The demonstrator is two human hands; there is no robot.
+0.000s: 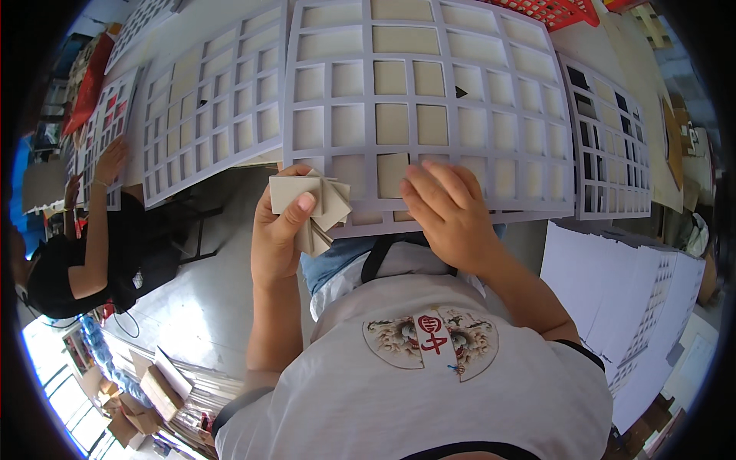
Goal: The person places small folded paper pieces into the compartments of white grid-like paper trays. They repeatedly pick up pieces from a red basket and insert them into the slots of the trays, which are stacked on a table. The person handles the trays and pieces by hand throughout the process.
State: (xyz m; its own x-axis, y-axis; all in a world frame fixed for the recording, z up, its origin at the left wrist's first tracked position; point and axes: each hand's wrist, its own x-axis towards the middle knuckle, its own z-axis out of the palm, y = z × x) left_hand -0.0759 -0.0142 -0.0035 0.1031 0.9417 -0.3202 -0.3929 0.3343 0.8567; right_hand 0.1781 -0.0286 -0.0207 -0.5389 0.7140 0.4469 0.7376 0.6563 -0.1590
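Note:
My left hand [287,222] is closed around a fanned stack of cream cards [331,201], the thumb lying across the top one. A white grid panel [368,130] with raised bars and square recesses is in front of me. At its near edge a single cream card [392,175] sits slightly askew over a recess. The fingers of my right hand [445,195] are together and bent at this card's right edge; their tips are partly hidden. Other recesses in the middle columns hold cream squares [392,124], darker than the pale cells around them.
Similar grid panels lie to the left [215,100] and right [609,138]. A red basket [548,11] is at the far right. At left a co-worker's arm [96,222] reaches over another panel. White stacked panels [613,291] stand at right; cardboard boxes [142,414] are lower left.

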